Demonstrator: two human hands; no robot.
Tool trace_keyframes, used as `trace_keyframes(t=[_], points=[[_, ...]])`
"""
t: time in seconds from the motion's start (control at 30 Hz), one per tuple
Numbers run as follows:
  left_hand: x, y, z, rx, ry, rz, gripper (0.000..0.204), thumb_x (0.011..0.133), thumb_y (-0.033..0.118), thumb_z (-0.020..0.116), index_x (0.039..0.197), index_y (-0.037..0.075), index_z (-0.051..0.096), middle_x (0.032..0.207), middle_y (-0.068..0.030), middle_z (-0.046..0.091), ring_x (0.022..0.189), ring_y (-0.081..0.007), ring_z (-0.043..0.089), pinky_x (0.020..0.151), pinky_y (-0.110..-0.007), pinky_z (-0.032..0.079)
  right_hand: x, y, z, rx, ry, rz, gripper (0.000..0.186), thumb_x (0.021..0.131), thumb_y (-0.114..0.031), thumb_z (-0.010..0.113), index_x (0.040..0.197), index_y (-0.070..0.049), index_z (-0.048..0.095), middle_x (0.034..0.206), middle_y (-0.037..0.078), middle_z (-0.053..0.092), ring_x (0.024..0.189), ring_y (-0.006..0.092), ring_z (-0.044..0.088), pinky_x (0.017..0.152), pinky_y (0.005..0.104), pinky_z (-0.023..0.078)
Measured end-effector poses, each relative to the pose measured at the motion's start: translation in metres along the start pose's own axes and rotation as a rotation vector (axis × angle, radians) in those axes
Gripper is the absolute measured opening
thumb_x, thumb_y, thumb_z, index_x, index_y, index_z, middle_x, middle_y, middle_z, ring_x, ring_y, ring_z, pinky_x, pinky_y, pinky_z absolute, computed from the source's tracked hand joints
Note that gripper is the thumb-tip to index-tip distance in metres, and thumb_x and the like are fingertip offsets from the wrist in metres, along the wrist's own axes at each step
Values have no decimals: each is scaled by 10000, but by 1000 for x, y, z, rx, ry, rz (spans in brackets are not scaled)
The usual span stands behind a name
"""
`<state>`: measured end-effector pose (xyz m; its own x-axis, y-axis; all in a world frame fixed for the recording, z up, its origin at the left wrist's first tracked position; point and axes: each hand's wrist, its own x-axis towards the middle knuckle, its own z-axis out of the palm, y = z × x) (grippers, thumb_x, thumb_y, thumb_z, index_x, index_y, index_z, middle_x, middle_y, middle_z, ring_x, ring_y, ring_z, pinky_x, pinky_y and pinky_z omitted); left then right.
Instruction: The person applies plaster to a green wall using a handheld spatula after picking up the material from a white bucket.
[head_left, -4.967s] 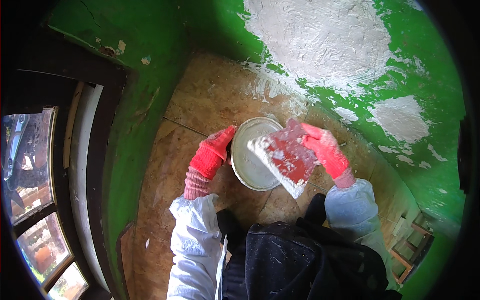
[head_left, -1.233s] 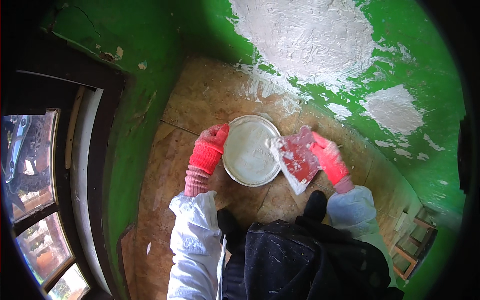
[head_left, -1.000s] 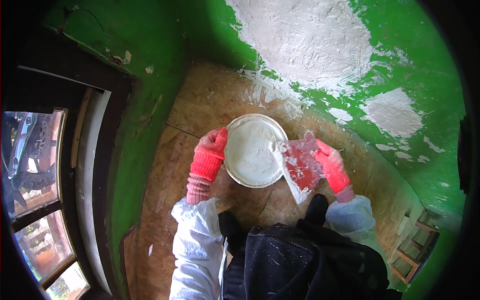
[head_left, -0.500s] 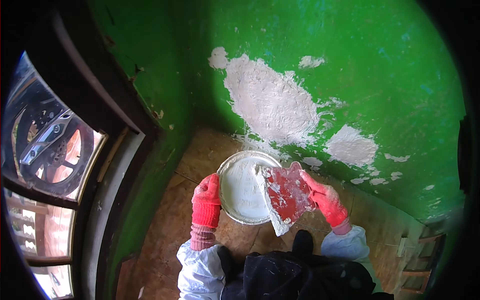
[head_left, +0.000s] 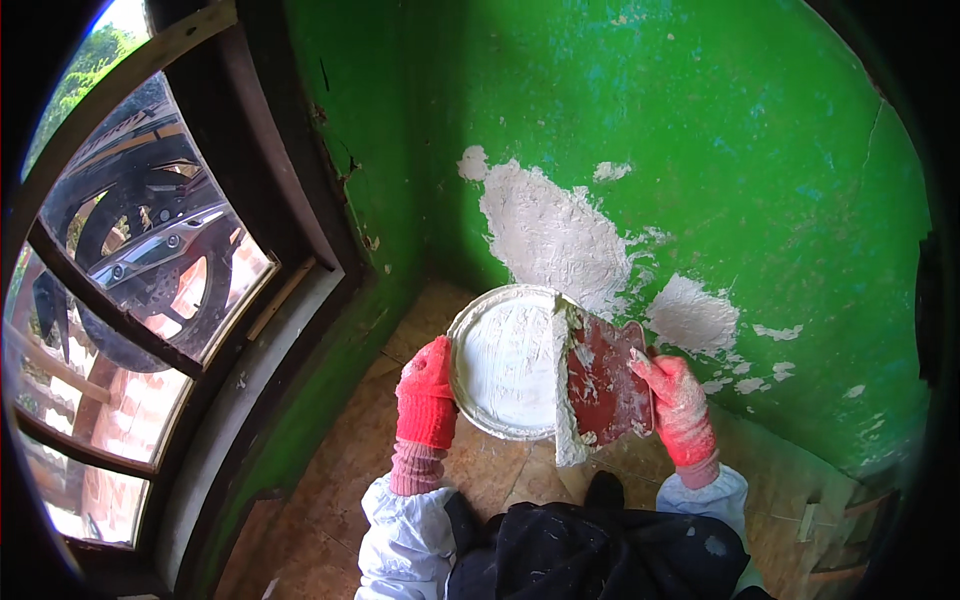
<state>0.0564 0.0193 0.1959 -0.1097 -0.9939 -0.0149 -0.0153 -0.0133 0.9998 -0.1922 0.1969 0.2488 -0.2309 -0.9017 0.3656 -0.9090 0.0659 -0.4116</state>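
Observation:
My left hand (head_left: 427,395), in a red knitted glove, is closed on the left rim of a round white bucket (head_left: 505,365) of white putty. My right hand (head_left: 680,405), gloved in red and smeared with putty, grips a wide red putty spreader (head_left: 603,380) by its far edge. Thick putty coats the spreader's left edge, which lies across the right part of the bucket's rim. Whether that edge touches the putty inside cannot be made out.
Ahead stands a green wall (head_left: 720,170) with a large white putty patch (head_left: 555,235) and a smaller patch (head_left: 693,315). A dark-framed window (head_left: 110,290) is on the left, with a motorcycle wheel (head_left: 160,255) outside. Brown tiles (head_left: 490,470) cover the floor.
The spreader has turned, so its putty-coated edge now runs nearly straight up and down over the bucket's right side. My view has shifted, showing more window and upper wall.

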Motion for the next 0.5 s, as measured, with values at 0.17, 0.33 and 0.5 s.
trace_keyframes(t=[0.17, 0.33, 0.5], points=[[1, 11, 9, -62, 38, -172, 400, 835, 375, 590, 1018, 23, 646, 870, -37, 650, 792, -120, 574, 726, -262, 457, 25, 4, 4, -120, 152, -115, 245, 724, -72, 621, 968, -81, 629, 986, 104, 604, 932, 280, 581, 940, 416, 403], [4, 2, 12, -68, -1, -35, 336, 852, 313, 598, 1048, 42, 618, 1006, -84, 632, 920, -163, 591, 763, -289, 468, 56, 3, 5, -154, 145, -471, 298, 726, -131, 606, 1021, -95, 623, 1145, 100, 566, 1077, 307, 539, 933, 425, 417], [24, -25, 16, -127, 132, -227, 351, 861, 338, 574, 1018, 29, 629, 883, -52, 646, 802, -144, 590, 718, -280, 469, 84, 13, 40, 348, 267, -61, 292, 793, -39, 565, 1082, -39, 603, 1144, 127, 593, 1069, 230, 560, 886, 299, 443]])
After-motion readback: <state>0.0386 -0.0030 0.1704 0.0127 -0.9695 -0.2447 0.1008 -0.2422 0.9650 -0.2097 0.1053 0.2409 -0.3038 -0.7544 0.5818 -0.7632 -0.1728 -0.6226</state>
